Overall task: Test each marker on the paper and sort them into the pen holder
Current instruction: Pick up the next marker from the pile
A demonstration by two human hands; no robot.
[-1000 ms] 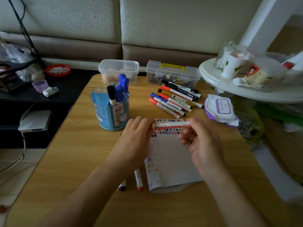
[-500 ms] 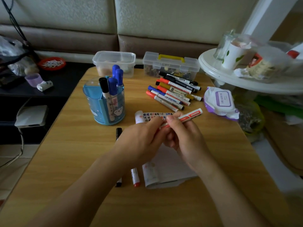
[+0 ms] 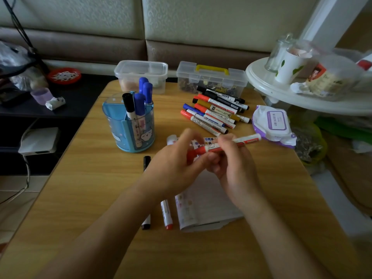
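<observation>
Both hands hold a red marker above the paper. My right hand grips its white barrel, while my left hand pinches the red cap end. A blue pen holder stands at the left with one black-capped and three blue-capped markers in it. Several loose markers lie in a row further back on the table. A black marker and a red marker lie beside the paper, partly hidden by my left arm.
Two clear plastic boxes stand at the table's far edge. A wet-wipe pack lies at the right. A white round side table with cups and clutter stands to the right. A low dark shelf sits on the left.
The marker went from level between spread hands to tilted, its far end up to the right. My hands have come together, and the left now pinches the red cap.
</observation>
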